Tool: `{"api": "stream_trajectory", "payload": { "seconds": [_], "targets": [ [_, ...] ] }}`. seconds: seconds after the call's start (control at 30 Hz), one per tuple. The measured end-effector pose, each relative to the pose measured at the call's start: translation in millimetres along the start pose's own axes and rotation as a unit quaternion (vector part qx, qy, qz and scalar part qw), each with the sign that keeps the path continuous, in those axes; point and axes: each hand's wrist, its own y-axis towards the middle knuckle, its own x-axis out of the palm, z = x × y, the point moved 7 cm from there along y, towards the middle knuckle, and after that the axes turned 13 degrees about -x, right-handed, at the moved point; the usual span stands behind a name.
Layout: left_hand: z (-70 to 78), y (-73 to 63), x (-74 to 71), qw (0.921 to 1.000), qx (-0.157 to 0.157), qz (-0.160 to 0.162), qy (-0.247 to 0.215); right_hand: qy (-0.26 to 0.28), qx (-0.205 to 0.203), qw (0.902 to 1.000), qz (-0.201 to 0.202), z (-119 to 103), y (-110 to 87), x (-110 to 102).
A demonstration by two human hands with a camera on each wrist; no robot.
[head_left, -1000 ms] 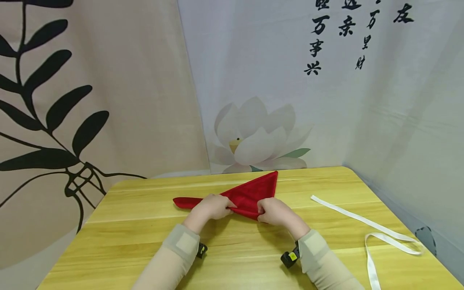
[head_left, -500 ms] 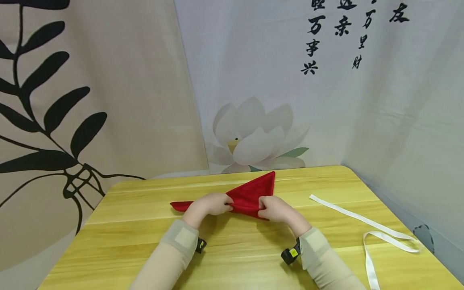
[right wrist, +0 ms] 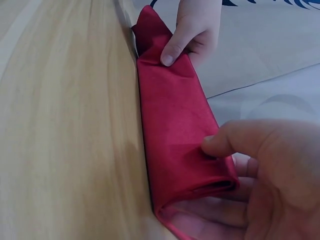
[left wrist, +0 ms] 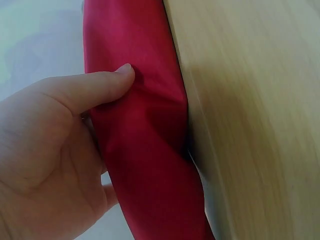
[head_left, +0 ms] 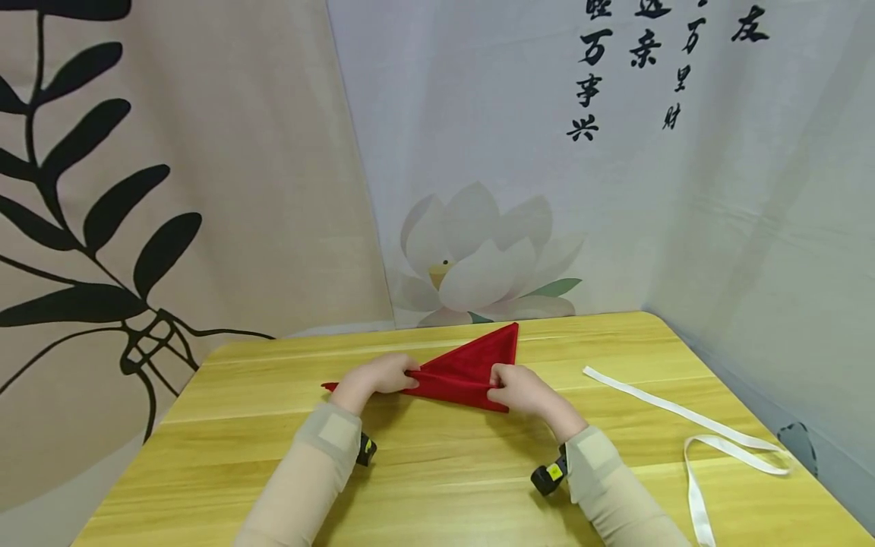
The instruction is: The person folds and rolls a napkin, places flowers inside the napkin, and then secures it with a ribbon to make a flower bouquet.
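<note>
A red neckerchief [head_left: 465,368] lies on the table, its near edge folded into a flat band and one pointed corner aimed at the back. My left hand [head_left: 379,374] pinches the band toward its left end, thumb on top, as the left wrist view shows on the red cloth [left wrist: 145,125]. At the right end my right hand [head_left: 522,389] grips the band between thumb and fingers. In the right wrist view the fingers [right wrist: 215,210] reach under the cloth's folded layers [right wrist: 175,135]. A short red tip sticks out to the left behind the left hand.
A white ribbon [head_left: 673,410] lies looped along the right side of the wooden table [head_left: 437,486]. A printed curtain [head_left: 478,152] hangs close behind the table's back edge.
My left hand has slid left along the band, showing more of the folded edge and leaving less of the left tail visible. The right hand has stayed nearly in place.
</note>
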Motion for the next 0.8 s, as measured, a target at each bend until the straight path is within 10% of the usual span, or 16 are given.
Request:
{"api": "stream_trajectory", "payload": {
  "seconds": [0.8],
  "targets": [
    [-38.1,3.4,-13.2,0.9978,-0.06,-0.005,-0.029,0.022,0.009,0.9993,0.028,9,0.5,-2]
  ]
}}
